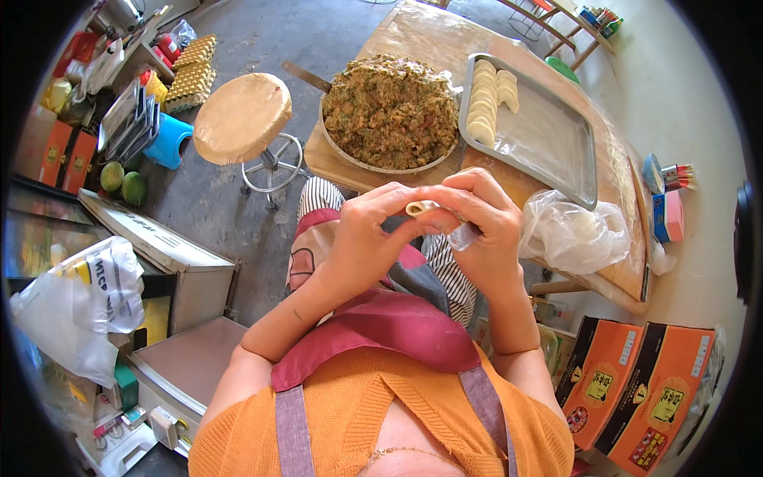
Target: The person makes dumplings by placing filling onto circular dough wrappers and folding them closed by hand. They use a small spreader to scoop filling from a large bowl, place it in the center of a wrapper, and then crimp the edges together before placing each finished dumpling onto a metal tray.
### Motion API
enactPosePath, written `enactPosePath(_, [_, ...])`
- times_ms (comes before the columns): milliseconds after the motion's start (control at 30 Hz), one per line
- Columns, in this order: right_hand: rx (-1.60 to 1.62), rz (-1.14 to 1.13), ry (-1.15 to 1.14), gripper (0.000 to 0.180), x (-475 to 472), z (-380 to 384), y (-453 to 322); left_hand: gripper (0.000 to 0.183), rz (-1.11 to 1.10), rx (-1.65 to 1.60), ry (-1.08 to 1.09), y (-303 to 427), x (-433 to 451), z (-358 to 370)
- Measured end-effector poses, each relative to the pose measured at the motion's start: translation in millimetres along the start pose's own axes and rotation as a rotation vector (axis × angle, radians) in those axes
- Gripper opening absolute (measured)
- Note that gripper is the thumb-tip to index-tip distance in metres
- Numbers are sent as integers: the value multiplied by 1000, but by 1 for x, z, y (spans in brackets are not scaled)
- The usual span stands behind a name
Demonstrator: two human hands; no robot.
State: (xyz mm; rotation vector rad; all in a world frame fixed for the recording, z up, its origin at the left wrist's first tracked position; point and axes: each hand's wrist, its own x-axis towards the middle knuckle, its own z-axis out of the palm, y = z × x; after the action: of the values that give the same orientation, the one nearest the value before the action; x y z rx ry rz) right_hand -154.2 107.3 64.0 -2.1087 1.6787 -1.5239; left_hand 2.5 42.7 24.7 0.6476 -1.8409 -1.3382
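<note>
My left hand [381,229] and my right hand [486,229] meet in front of my apron, both pinching a dumpling [422,207] whose pale dough is folded over. Part of the dumpling is hidden by my fingers. A bit of clear plastic [462,236] shows at my right hand's fingers. Beyond my hands a wide bowl [381,169] is heaped with chopped filling [387,113], and a flat metal blade [305,76] sticks out at its left. To its right lies a metal tray [587,161] with rows of shaped dumplings [483,104] along its left side.
The wooden table [417,30] carries the bowl, the tray and a clear plastic bag [575,232] near its right edge. A round stool [241,119] on wheels stands left of the table. Orange boxes [656,393] are at the lower right, a white cabinet [202,286] at the left.
</note>
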Motion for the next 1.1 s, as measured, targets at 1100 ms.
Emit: enactPosePath(1100, [-234, 91, -336, 11, 2, -4, 27, 19, -404, -417, -212, -29, 3, -10])
